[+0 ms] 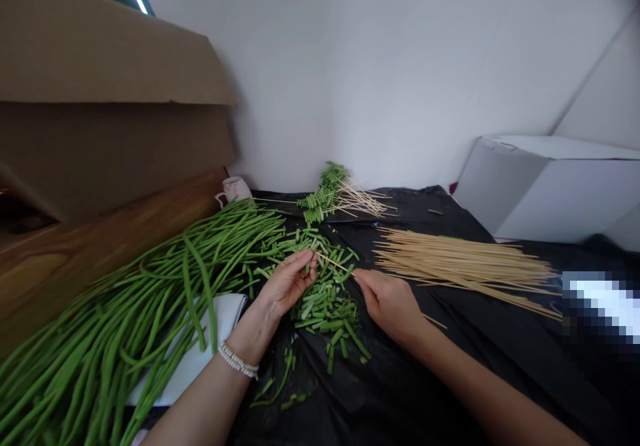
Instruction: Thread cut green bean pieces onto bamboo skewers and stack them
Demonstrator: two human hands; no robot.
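Observation:
My left hand, a beaded bracelet on its wrist, is pinched on a short cut piece of green bean above a pile of cut bean pieces. My right hand grips a thin bamboo skewer whose tip points left, at the piece in my left fingers. Both hands hover over black plastic sheeting.
A big heap of long green beans lies at the left, partly on a white cloth. Loose skewers spread at the right. Finished bean skewers lie by the wall. A cardboard box, a cup and a white box stand around.

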